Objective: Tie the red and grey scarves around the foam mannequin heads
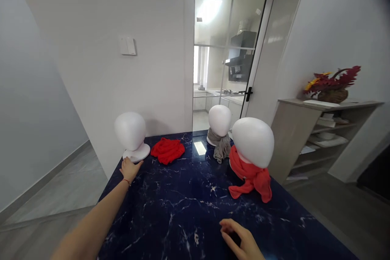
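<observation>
At the table's far left stands a bare white mannequin head [130,131] on a round base. My left hand [130,169] is at the front edge of that base, fingers over its rim and thumb out to the right. Beside it lies a crumpled red scarf [167,150]. My right hand [240,240] hovers over the near part of the table, loosely curved, thumb and fingers apart with nothing between them. To the right, a larger mannequin head [253,140] wears a coral-red scarf [248,172] knotted in front. Behind it, another mannequin head [219,120] wears a grey scarf [222,146].
The dark blue marbled table [183,207] meets the wall at its far side. A glass door [225,44] with a black handle stands behind it. On the right, a shelf unit [300,130] carries a basket of red and yellow artificial flowers [333,87].
</observation>
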A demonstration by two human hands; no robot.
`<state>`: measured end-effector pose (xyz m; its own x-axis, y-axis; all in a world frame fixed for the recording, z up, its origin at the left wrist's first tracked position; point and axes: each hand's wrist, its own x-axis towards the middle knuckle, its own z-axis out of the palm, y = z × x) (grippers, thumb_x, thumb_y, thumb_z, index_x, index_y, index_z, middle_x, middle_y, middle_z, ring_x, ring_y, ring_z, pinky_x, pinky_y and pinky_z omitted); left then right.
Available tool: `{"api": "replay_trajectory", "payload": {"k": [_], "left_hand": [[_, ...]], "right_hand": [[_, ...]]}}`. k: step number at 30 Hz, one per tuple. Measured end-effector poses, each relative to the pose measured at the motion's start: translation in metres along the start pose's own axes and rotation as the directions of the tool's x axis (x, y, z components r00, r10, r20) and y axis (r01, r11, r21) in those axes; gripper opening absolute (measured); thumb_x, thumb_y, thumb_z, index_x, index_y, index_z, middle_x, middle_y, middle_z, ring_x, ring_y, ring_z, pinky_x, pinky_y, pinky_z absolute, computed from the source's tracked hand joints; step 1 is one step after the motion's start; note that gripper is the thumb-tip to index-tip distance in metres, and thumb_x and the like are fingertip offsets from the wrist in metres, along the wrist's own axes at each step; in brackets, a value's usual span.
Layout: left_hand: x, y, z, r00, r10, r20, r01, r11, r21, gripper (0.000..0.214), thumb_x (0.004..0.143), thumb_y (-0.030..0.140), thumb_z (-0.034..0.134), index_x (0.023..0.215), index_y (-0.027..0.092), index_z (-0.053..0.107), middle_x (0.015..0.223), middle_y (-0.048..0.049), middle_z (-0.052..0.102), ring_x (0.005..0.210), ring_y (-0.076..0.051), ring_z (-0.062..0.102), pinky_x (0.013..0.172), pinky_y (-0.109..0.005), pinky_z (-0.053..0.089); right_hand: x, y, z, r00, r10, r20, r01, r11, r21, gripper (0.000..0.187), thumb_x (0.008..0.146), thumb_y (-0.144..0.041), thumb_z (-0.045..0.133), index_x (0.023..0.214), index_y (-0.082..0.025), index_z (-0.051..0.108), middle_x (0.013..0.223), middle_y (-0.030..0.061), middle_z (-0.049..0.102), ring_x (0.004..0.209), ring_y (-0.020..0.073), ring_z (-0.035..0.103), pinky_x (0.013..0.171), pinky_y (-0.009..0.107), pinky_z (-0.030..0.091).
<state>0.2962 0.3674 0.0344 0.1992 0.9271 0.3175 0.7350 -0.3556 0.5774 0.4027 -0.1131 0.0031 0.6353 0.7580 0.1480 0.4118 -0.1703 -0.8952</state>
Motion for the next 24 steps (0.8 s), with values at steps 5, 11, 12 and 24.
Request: {"api": "replay_trajectory", "payload": {"k": [5,11,12,24], "left_hand": [[-0.089,0.023,-0.007,0.997,0.040,0.062,-0.037,0.998,-0.051,0.062,0.073,0.026,0.052,0.127,0.000,0.038,0.139,-0.0310,0.036,0.135,-0.036,0.028,0.106,-0.053,0.026],[-0.213,0.073,-0.003,0.960,0.231,0.161,-0.192,0.955,-0.224,0.050,0.074,0.026,0.051,0.122,0.013,0.046,0.129,-0.0158,0.052,0.126,-0.026,0.044,0.106,-0.042,0.033],[-0.236,0.079,-0.004,0.949,0.274,0.158,-0.214,0.923,-0.319,0.049,0.074,0.026,0.051,0.122,0.014,0.047,0.128,-0.0150,0.052,0.124,-0.026,0.045,0.106,-0.043,0.034],[-0.321,0.088,-0.036,0.810,0.506,0.296,-0.198,0.712,-0.674,0.026,0.080,0.028,0.046,0.101,0.023,0.060,0.101,-0.0069,0.063,0.096,-0.020,0.062,0.086,-0.039,0.050]], "right_hand": [[-0.004,-0.014,-0.002,1.000,-0.017,-0.022,0.018,1.000,0.013,0.025,0.085,-0.039,0.050,0.096,-0.022,0.065,0.089,0.0041,0.067,0.084,0.0201,0.062,0.081,0.031,0.047],[-0.012,-0.017,-0.004,0.998,-0.042,-0.041,0.044,0.997,0.064,0.022,0.084,-0.037,0.051,0.091,-0.020,0.063,0.074,0.0008,0.063,0.068,0.0162,0.059,0.069,0.028,0.046],[-0.013,-0.016,-0.005,0.998,-0.046,-0.046,0.049,0.995,0.084,0.023,0.083,-0.038,0.051,0.092,-0.020,0.063,0.074,0.0008,0.063,0.068,0.0159,0.059,0.069,0.028,0.046],[0.089,0.039,-0.130,0.535,0.029,-0.844,-0.129,0.990,-0.048,0.054,0.078,-0.039,0.046,0.123,-0.009,0.047,0.123,0.0197,0.050,0.119,0.0285,0.044,0.101,0.041,0.032]]}}
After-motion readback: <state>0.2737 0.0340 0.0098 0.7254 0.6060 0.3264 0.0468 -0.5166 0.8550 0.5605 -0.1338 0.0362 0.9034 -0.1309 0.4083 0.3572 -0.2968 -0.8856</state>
